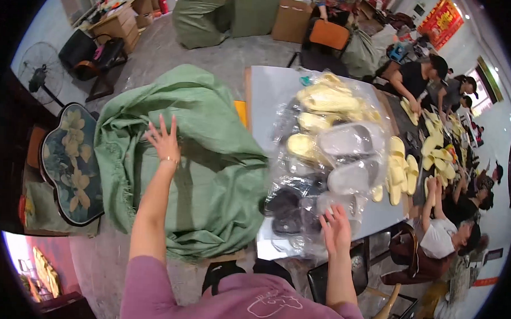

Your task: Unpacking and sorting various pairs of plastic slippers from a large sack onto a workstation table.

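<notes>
My left hand (164, 139) lies flat with fingers spread on a big green woven sack (210, 158) that is crumpled beside the table. My right hand (335, 228) touches the near end of a heap of clear plastic bags (328, 162) holding yellow, grey and black slippers. That heap rests on a grey table top (269, 92). Neither hand grips anything.
Loose yellow slippers (398, 173) lie at the table's right edge. Several people sit working at the right. A floor fan (40, 73), a flower-patterned seat (69, 161), a black chair (98, 58), more green sacks (201, 14) and a cardboard box (291, 20) stand around.
</notes>
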`<state>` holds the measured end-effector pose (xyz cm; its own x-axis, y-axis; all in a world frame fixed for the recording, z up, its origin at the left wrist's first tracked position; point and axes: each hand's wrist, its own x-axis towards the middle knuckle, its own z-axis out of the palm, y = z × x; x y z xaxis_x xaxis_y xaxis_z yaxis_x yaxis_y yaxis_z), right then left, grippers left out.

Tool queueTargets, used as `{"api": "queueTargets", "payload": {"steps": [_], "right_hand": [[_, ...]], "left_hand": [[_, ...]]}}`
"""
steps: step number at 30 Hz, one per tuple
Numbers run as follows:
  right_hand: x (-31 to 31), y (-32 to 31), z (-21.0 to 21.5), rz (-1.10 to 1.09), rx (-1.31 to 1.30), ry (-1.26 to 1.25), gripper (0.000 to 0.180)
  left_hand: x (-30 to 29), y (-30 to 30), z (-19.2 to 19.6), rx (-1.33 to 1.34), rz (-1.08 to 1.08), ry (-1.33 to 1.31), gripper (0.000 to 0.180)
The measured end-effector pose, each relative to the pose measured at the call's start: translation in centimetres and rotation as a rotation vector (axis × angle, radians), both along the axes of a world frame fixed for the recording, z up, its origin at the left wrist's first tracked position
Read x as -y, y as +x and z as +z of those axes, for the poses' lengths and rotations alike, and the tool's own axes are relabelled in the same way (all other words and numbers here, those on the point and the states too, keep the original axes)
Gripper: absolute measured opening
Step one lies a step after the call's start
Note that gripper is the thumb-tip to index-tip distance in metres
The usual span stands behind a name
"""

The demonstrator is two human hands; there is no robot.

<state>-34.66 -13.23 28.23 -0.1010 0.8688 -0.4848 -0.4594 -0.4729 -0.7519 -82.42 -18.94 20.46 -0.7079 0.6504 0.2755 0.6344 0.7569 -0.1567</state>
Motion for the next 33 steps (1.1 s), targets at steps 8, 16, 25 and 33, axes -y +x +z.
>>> {"api": "queueTargets", "payload": {"steps": [8,16,25,33], "right_hand": [[7.1,-8.9,-3.4,0.423,0.528,0.356,0.050],[2.0,-28.6,-6.4,0.623,1.343,1.108,0.118],[1.4,-27.9,10.3,1.244,0.122,0.882,0.029],[-13.4,-30.1,7.2,0.725,1.131,1.336,0.028]], "left_hand": [[-7.4,-15.0,-0.8,0.377,-0.218,0.214,0.039],[5.4,-0.8,11.2,1.553,-0.144,0.130,0.038],[16.6,1.5,33.7,0.754,-0.711,0.190,0.028],[5.1,-2.9,18.5,-0.426,-0.506,0.206,0.058]]}}
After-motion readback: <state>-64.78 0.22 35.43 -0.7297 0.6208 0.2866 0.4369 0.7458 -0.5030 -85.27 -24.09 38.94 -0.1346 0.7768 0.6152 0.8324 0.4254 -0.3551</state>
